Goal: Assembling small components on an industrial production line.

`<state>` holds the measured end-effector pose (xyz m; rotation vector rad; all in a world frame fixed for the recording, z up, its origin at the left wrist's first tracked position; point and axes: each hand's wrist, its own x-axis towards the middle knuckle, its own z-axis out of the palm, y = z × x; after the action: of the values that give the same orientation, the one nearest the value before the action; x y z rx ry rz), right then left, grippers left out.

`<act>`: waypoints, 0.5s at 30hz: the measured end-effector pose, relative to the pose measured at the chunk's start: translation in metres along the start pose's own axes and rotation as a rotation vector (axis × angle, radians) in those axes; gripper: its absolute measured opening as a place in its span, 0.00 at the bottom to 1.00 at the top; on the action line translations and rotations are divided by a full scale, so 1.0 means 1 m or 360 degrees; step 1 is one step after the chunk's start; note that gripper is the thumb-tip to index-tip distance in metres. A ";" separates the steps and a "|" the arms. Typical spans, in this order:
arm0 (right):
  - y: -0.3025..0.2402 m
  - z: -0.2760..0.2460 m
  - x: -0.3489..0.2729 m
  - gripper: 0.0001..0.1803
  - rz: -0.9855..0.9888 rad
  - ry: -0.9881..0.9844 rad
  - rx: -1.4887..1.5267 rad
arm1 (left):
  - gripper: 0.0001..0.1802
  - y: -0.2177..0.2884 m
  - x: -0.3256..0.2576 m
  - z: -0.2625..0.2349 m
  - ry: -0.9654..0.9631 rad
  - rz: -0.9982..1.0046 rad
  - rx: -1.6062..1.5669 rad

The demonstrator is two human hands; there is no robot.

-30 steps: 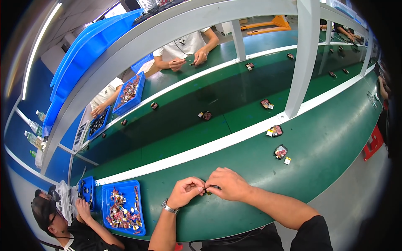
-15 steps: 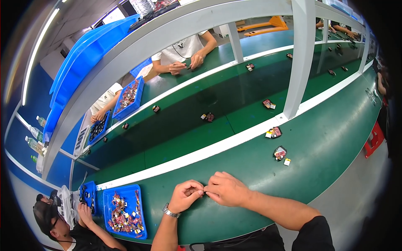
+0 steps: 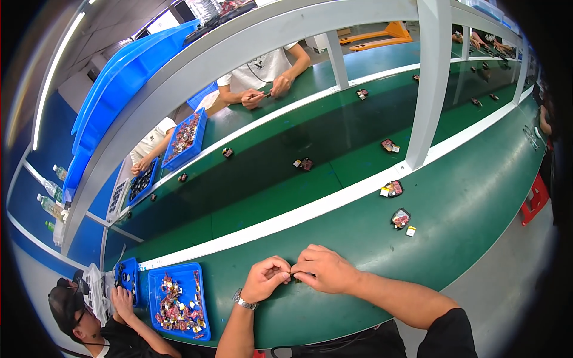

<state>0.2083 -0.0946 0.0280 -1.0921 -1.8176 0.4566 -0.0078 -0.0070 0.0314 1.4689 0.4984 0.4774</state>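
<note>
Above the green bench (image 3: 352, 238), my left hand (image 3: 268, 278) and my right hand (image 3: 324, 269) meet fingertip to fingertip. Both are closed in a pinch around something tiny and dark, mostly hidden by the fingers. A watch circles my left wrist. Beyond my right hand lie two small dark round parts with red and white pieces, one part (image 3: 392, 189) by the white rail and another (image 3: 400, 218) nearer me. A small white-and-yellow square piece (image 3: 411, 231) sits beside the nearer one. Left of my left hand stands a blue tray (image 3: 205, 307) of loose red, white and yellow pieces.
Behind the white rail (image 3: 286, 210), a green conveyor belt (image 3: 262, 206) carries several similar parts. A grey upright post (image 3: 425, 113) rises from the rail. A co-worker at the left reaches into a smaller blue bin (image 3: 133, 268); other people work across the belt near blue trays (image 3: 190, 152).
Parts on the belt have shifted slightly to the right. My hands stay together in nearly the same place, with my right fingers moving a little.
</note>
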 end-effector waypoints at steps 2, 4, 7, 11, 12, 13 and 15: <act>0.000 0.000 0.000 0.07 0.0001 0.0002 0.0008 | 0.04 0.000 0.000 0.000 0.0000 0.0008 -0.0007; 0.000 0.000 0.000 0.07 0.0002 0.0004 0.0017 | 0.04 0.000 -0.001 0.001 0.0016 -0.0001 -0.0007; -0.001 0.000 0.000 0.07 0.0001 0.0011 0.0002 | 0.05 0.002 -0.001 0.003 0.0046 -0.0004 0.0012; -0.002 0.002 0.000 0.08 -0.0050 0.0019 -0.0024 | 0.04 0.004 -0.001 0.004 0.0036 0.0036 0.0040; -0.002 0.002 0.000 0.09 -0.0066 0.0011 -0.0026 | 0.04 0.004 -0.002 0.003 0.0039 0.0037 0.0040; -0.002 0.003 0.000 0.09 -0.0068 0.0010 -0.0025 | 0.04 0.003 -0.002 0.001 0.0011 0.0043 0.0034; -0.002 0.005 0.000 0.09 -0.0068 0.0026 -0.0048 | 0.04 0.003 -0.002 0.000 -0.0013 0.0049 0.0029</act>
<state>0.2036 -0.0951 0.0270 -1.0727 -1.8352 0.3952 -0.0101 -0.0079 0.0344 1.4973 0.4751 0.4920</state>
